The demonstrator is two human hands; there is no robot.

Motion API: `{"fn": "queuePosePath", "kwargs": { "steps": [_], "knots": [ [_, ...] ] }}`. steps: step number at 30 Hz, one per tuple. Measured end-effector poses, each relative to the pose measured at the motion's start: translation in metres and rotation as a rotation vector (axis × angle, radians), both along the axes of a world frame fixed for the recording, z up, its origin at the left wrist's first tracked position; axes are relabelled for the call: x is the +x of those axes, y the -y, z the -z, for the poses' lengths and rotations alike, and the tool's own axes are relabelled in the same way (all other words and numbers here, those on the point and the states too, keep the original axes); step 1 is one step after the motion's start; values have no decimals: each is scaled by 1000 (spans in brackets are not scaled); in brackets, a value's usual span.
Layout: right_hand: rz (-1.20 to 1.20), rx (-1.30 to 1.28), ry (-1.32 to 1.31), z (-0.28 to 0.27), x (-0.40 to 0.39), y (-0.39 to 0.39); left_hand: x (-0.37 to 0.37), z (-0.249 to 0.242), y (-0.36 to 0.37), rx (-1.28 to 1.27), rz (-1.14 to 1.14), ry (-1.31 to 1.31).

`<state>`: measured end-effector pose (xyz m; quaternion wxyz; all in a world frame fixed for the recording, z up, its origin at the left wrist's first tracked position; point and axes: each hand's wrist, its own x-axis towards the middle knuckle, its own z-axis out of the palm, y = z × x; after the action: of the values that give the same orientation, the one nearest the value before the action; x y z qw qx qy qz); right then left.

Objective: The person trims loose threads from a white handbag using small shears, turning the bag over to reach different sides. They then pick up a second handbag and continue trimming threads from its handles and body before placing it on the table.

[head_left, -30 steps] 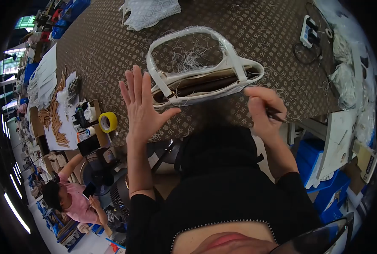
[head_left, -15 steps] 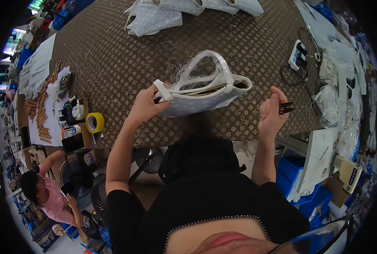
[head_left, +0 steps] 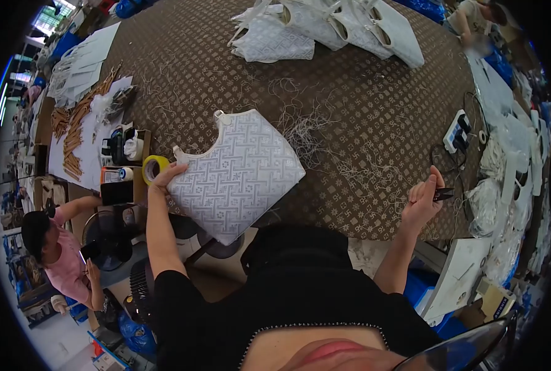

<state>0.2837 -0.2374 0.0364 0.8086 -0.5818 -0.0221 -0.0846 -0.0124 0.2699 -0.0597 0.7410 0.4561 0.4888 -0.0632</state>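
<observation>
A white handbag (head_left: pixel 238 170) with a woven-look pattern is tilted at the near left of the table, its broad side facing up. My left hand (head_left: pixel 166 177) is closed on its edge near the opening, fingers partly hidden by the bag. Over the right side of the table, my right hand (head_left: pixel 422 201) is closed around small dark thread snips (head_left: pixel 443 195), whose blades point right. Loose cut threads (head_left: pixel 306 133) lie in a tangle to the right of the bag.
Several similar white bags (head_left: pixel 275 40) lie at the back. Yellow tape (head_left: pixel 156 168) sits beside my left hand. A power strip (head_left: pixel 456 131) with a cable lies at right. Brown strips (head_left: pixel 74 151) are heaped at left. A person in pink (head_left: pixel 71 266) holds a phone nearby.
The bag has moved left and turned from opening-up to broad side up. My left hand went left with it. My right hand still holds the snips. My view has shifted.
</observation>
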Motion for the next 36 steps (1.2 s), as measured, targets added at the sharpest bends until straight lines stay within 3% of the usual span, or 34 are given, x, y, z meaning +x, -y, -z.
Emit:
{"fn": "queuePosePath", "kwargs": {
  "steps": [3,5,7,8,10,11,13,15,17,21,26,28,29,31,33,35,36],
  "knots": [
    [-39,-39,11,0,0,-12,-7,32,-1,164,130,-215],
    [-42,-73,19,4,-1,-13,-6,39,-5,191,143,-221],
    [-69,-109,25,5,-2,-17,-4,54,-16,383,266,-292],
    [-53,-115,-8,5,-3,-19,-4,62,-24,458,344,-209],
    [-15,-121,-56,2,-3,-22,9,52,-22,817,434,-558],
    [-30,-125,-56,3,-2,-22,15,44,-13,908,376,-559],
    [-21,-140,-39,8,-1,-19,44,3,33,1193,616,-540],
    [-21,-164,-62,10,-3,-23,71,-35,106,1252,934,-304],
    [-28,-184,-77,12,-3,-31,73,-27,170,1327,1073,-34],
    [-44,-266,-58,14,-6,-47,64,26,200,1444,1056,-113],
    [-73,-343,-131,15,-2,-58,70,14,165,1410,873,-343],
    [-51,-336,-140,25,3,-58,87,-25,138,974,963,-411],
    [-69,-340,-151,28,6,-61,103,-29,120,988,962,-400],
    [-92,-349,-170,32,13,-68,154,-37,76,1127,983,-152],
    [-79,-342,-194,36,21,-76,227,-44,55,1375,650,158],
    [-25,-340,-217,39,25,-79,309,-48,51,1481,576,374],
    [-40,-367,-210,40,27,-80,350,-57,62,1417,618,444]
  ]
}}
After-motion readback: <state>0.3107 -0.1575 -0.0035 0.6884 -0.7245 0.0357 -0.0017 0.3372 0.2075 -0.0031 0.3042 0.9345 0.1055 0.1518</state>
